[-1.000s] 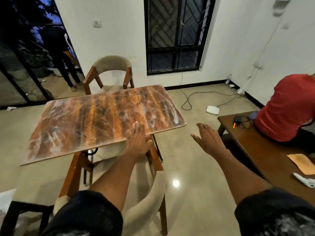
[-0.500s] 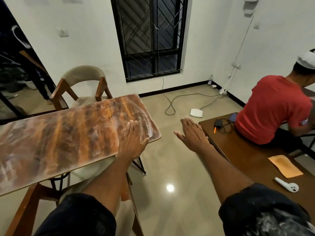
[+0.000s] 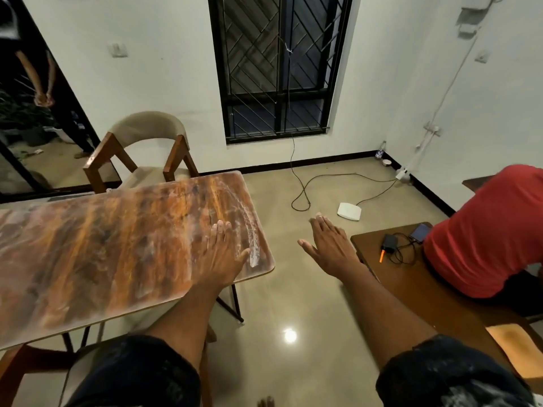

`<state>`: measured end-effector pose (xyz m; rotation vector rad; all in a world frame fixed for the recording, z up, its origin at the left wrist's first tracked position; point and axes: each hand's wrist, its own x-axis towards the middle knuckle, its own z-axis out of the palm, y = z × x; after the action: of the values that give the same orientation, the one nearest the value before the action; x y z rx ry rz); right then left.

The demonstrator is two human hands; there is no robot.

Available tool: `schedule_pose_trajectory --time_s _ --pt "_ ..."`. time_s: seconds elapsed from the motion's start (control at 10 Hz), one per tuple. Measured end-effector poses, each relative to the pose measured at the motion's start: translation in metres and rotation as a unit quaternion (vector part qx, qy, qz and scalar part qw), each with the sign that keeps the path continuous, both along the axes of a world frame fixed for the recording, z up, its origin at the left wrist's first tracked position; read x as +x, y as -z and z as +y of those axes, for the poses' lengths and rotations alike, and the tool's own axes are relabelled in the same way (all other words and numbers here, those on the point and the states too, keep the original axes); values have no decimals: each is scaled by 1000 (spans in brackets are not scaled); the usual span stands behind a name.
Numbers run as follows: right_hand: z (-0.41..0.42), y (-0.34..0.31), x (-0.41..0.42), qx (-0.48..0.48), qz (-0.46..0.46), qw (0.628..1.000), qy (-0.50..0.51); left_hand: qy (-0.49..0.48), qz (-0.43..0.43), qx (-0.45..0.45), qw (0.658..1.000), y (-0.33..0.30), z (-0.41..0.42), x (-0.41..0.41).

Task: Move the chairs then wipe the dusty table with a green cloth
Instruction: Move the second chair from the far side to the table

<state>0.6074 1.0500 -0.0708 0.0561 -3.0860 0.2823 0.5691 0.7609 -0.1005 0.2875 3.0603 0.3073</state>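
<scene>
the left hand (image 3: 224, 257) is lying flat with straight fingers over the dusty table (image 3: 111, 248), grasping nothing, while the right hand (image 3: 330, 248) is hovering released above the floor.

Table (image 3: 102, 251) cut off left; near chair (image 3: 35, 362) mostly hidden beneath

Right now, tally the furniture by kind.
Chairs: 2, far chair, near chair
Tables: 2, dusty table, dark table
Total: 4
</scene>
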Motion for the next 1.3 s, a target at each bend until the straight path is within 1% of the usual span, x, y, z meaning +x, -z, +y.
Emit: schedule_pose_trajectory --time_s 0.1,0.2,0.3,0.5,0.7,0.8,0.9,1.0,1.1,1.2,1.3 --pt "22 1 -33 8 -7 1000 3 1 -2 -1 1000 -4 22 -30" --pt "45 2 -58 6 -19 1000 1 15 -24 15 999 2 49 -56" --pt "65 6 -85 1 -15 1000 -1 20 -15 -3 1000 6 71 -79" --pt "106 10 -154 -1 -8 1000 -30 -15 -2 4 1000 -15 109 -131" --pt "158 0 -229 -2 0 998 -61 -62 -6 -2 998 -30 158 -178" --pt "175 0 -261 0 -9 997 -81 -71 7 3 997 -44 178 -188" --pt "186 -2 -290 -3 -6 995 -102 -78 2 11 997 -50 193 -206" --pt "197 2 -318 -4 -11 994 -112 -71 54 -13 996 -10 194 -248" --pt "207 7 -352 -11 -14 993 -121 -67 73 -50 994 3 200 -274" --pt "215 15 -387 -9 -19 991 -130 -91 28 -19 995 7 205 -302" --pt "217 20 -426 -8 -17 990 -140 -88 32 -18 995 21 202 -337"
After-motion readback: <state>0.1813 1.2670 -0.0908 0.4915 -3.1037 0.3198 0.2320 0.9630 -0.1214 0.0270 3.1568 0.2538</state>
